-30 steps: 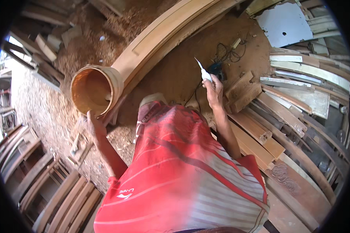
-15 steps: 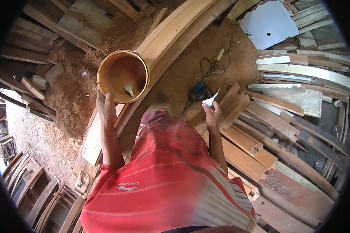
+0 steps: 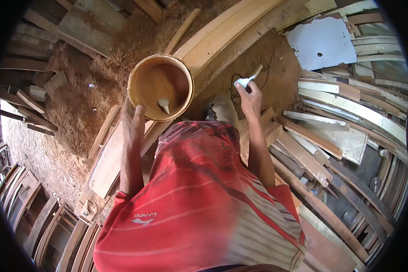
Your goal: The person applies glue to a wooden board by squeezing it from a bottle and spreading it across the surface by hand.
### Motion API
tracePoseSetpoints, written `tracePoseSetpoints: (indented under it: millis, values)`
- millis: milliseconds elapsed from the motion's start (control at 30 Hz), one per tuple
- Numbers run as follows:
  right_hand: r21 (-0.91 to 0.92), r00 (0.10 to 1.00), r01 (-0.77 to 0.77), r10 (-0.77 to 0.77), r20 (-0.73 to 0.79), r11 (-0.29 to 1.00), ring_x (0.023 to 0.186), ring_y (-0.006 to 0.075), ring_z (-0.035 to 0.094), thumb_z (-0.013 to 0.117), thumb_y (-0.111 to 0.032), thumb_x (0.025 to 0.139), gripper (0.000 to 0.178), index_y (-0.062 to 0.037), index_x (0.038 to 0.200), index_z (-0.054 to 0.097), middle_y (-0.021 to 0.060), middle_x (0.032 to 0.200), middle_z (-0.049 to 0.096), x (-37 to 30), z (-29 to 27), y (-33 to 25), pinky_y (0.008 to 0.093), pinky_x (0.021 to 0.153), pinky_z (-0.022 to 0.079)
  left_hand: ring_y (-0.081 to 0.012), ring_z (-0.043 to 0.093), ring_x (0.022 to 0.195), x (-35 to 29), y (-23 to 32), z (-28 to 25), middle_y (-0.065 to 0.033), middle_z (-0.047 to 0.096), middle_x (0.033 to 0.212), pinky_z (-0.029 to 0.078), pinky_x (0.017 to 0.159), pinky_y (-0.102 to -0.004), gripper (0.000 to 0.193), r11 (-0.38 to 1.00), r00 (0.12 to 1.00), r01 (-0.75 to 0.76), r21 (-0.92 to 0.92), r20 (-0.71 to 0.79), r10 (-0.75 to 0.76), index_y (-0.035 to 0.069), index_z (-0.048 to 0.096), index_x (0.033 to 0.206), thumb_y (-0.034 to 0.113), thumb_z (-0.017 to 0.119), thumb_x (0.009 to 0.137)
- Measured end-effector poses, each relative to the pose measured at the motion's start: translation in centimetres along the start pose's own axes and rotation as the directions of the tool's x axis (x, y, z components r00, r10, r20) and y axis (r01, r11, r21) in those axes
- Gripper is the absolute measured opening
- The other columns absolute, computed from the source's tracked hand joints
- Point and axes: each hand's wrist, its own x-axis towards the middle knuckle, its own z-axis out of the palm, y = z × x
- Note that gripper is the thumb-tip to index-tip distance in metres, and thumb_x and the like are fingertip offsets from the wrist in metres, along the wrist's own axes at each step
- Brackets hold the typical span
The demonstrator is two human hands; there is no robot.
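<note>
Here's the left hand (image 3: 133,121) over at the round, tan, wood-toned bucket (image 3: 131,88), fingers grasping its lower-left rim, thumb lapping over the edge. The bucket's mouth faces up, and inside, on the bottom, lies a small white piece with a tapering tip (image 3: 163,105). Across to the right, the right hand (image 3: 250,97) is raised well apart from the bucket, its fingers pinching a small white plastic nozzle-like piece (image 3: 244,82); its far end can't be told from the background. Behind the bucket runs a long, pale tan wooden beam (image 3: 231,27); whether the bucket rests on it, I can't tell. Brown sawdust (image 3: 77,113) covers the floor at left, with stacked wooden boards (image 3: 362,106) at right.
</note>
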Motion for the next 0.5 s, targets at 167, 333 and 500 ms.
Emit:
tracePoseSetpoints:
  millis: [167, 333, 500]
  values:
    - [0.025, 0.983, 0.079, -0.082, 0.166, 0.997, 0.083, 0.0234, 0.068, 0.075, -0.026, 0.095, 0.028, -0.0009, 0.107, 0.074, 0.0156, 0.091, 0.074, 11.4, 3.6, -0.5, 0.0365, 0.081, 0.053, -0.0173, 0.065, 0.101, 1.1, -0.6, 2.2, -0.0101, 0.070, 0.116, 0.054, 0.089, -0.0334, 0.043, 0.998, 0.989, 0.021, 0.052, -0.148, -0.013, 0.000, 0.059, 0.138, 0.014, 0.054, 0.098]
    - [-0.087, 0.948, 0.220, -0.193, 0.252, 0.972, 0.093, 0.0307, 0.070, 0.072, -0.025, 0.095, 0.028, -0.0010, 0.110, 0.073, 0.0202, 0.101, 0.073, 22.5, 6.9, 0.3, 0.0409, 0.083, 0.054, -0.0182, 0.069, 0.096, 0.7, 0.8, 3.3, -0.0114, 0.070, 0.116, 0.059, 0.078, -0.0326, 0.042, 0.985, 0.952, 0.170, -0.019, -0.253, -0.170, 0.000, 0.058, 0.141, 0.018, 0.052, 0.103]
    - [-0.166, 0.894, 0.389, -0.327, 0.307, 0.906, 0.099, 0.0372, 0.069, 0.071, -0.023, 0.094, 0.030, -0.0014, 0.114, 0.071, 0.0194, 0.107, 0.070, 29.2, 9.1, 1.3, 0.0446, 0.087, 0.056, -0.0227, 0.066, 0.115, 0.0, 0.5, 3.8, -0.0148, 0.067, 0.131, 0.054, 0.096, -0.0352, 0.045, 0.967, 0.904, 0.253, -0.016, -0.353, -0.242, -0.004, 0.057, 0.143, 0.021, 0.050, 0.107]
